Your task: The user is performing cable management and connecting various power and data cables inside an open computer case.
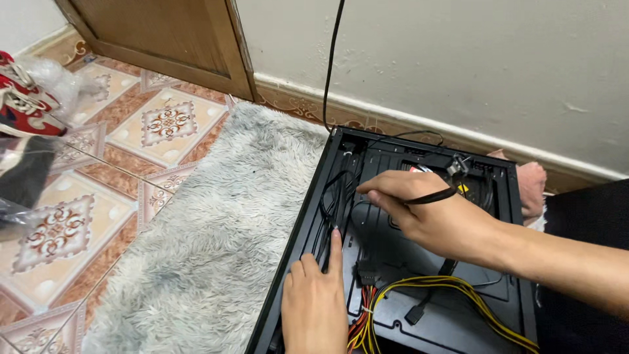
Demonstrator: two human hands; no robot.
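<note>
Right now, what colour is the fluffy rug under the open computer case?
Pale grey-white shaggy rug, clearest in the head view, left of the black metal case.

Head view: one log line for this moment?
left hand: finger on thin black cables | right hand: holds black flat cable | black computer case: open, on rug

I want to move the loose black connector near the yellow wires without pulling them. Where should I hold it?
Take the black connector by its plug body, not its thin lead, coming from above: it lies flat and free on the case panel, just apart from the yellow wires.
</note>
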